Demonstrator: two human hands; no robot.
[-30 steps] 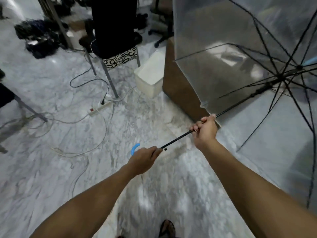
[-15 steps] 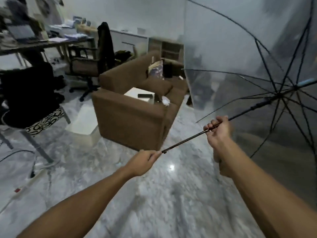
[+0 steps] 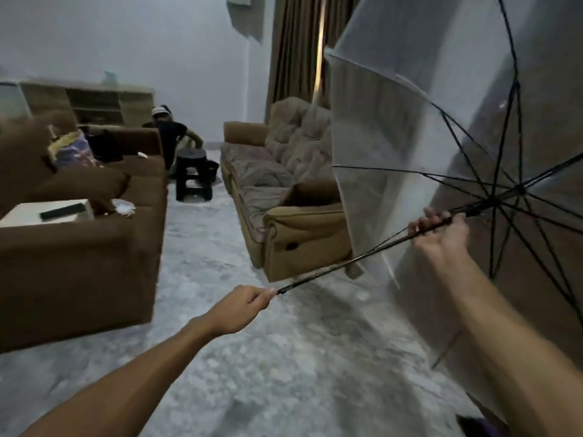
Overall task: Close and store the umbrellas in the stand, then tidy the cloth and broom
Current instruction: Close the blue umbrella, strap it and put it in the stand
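Note:
An open umbrella (image 3: 394,146) with a clear canopy and black ribs fills the right side of the view, tilted on its side. Its thin black shaft runs from lower centre up to the right. My left hand (image 3: 243,307) is closed around the handle end of the shaft. Higher up, my right hand (image 3: 440,231) grips the shaft just below the runner where the ribs meet. No stand, cloth or broom is in sight.
A dark brown sofa (image 3: 79,269) stands at the left with a white box (image 3: 47,212) on its seat. A tan recliner sofa (image 3: 284,197) lies ahead, partly behind the canopy. Between them runs marble floor (image 3: 202,247) to a black stool (image 3: 192,175) and a seated person (image 3: 172,134). Curtains hang behind.
My view has swung up and to the right, from the floor and cables to the sofas. My right hand has slid up the shaft toward the runner. The canopy stays open.

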